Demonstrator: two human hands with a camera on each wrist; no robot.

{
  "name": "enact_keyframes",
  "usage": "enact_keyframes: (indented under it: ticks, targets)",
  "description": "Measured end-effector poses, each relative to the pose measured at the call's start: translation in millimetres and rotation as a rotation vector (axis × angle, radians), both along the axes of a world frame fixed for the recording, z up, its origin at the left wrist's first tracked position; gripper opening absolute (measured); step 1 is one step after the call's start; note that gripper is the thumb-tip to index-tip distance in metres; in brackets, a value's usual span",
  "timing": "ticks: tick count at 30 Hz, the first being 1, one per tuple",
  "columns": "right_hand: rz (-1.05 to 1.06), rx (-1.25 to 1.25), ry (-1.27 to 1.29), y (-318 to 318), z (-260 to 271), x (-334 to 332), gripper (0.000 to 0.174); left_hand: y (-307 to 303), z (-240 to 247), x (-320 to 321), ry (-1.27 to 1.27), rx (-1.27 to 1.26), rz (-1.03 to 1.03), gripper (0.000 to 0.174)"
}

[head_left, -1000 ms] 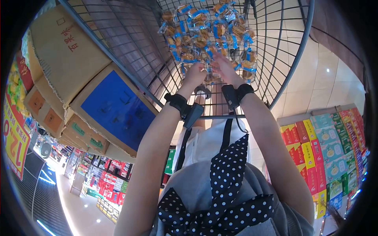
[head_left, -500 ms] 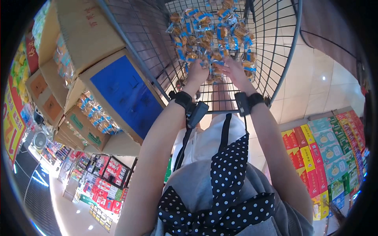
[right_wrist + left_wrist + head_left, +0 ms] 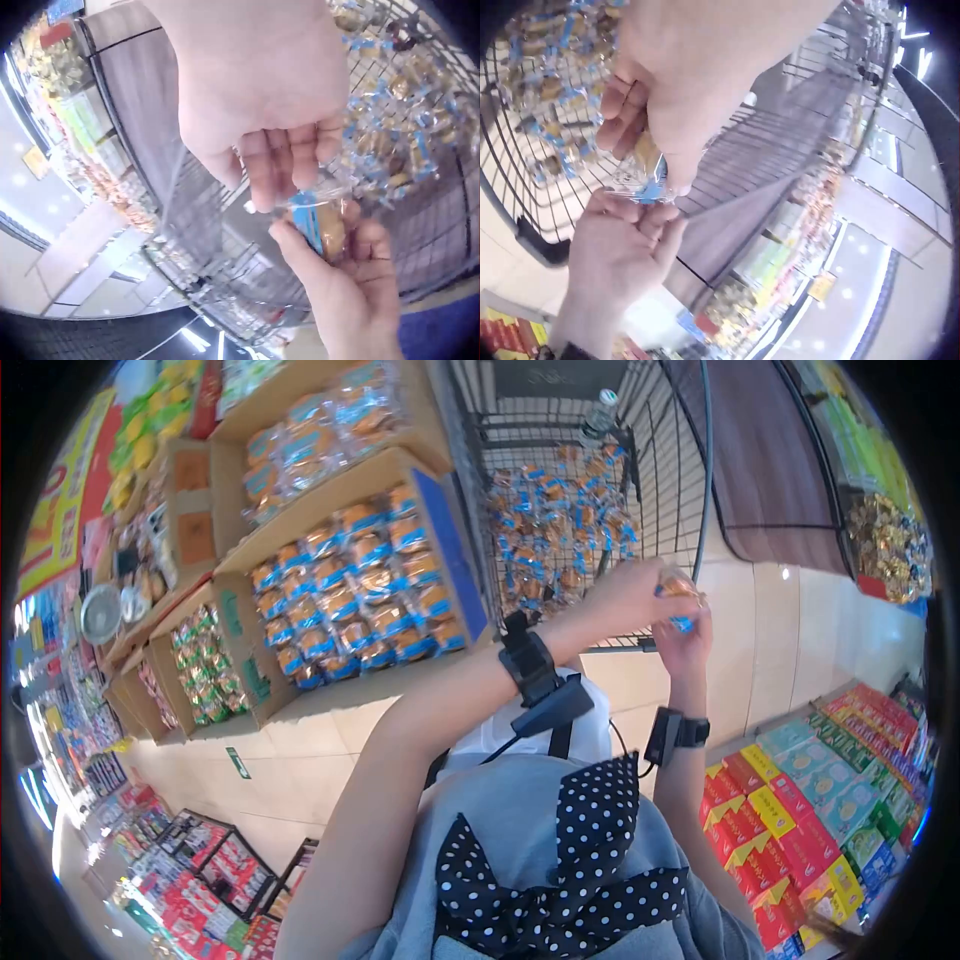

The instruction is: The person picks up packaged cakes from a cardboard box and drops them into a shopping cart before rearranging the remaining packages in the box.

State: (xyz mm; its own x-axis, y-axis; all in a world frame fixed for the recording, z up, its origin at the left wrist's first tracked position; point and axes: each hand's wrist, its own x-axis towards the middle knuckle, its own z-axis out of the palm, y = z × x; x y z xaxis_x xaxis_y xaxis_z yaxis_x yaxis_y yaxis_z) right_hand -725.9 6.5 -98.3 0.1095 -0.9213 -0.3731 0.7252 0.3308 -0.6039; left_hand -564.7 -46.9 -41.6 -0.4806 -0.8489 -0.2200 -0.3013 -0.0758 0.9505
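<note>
A small packaged pastry [image 3: 677, 589], golden-brown in a clear wrapper with a blue band, is between both hands above the cart's near right side. My left hand [image 3: 632, 600] grips it, thumb on one side and fingers on the other, as the right wrist view shows of the left hand [image 3: 352, 289]. My right hand [image 3: 686, 648] holds the wrapper's lower end with curled fingertips; the left wrist view has this right hand [image 3: 622, 244] palm up under the packet [image 3: 651, 176]. Many similar packaged pastries [image 3: 560, 525] lie on the bottom of the wire shopping cart [image 3: 680, 510].
Left of the cart stand cardboard boxes [image 3: 262, 540] filled with rows of packaged pastries [image 3: 350, 595]. A clear bottle [image 3: 600, 418] is at the cart's far end. Stacked colourful cartons [image 3: 775, 810] are at the lower right, and a brown-draped stand [image 3: 765, 470] is beyond the cart's right side.
Both hands have come up from the pastries in the cart and moved right, now with one packaged pastry between them. The head view has shifted, bringing the filled boxes into sight.
</note>
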Motion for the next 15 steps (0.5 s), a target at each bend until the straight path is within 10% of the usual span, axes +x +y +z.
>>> enact_keyframes:
  ticks: [4,12,15]
  targets:
    - [0.174,-0.267,-0.251,34,36,51,0.053,46,53,55,-0.004,-0.076,0.085,0.06]
    - [0.541,-0.47,0.903,59,83,178,0.031,129,79,231,-0.077,-0.125,0.177,0.031]
    - [0.621,-0.466,0.707,70,107,242,0.028,158,86,293,0.002,-0.102,0.26,0.027]
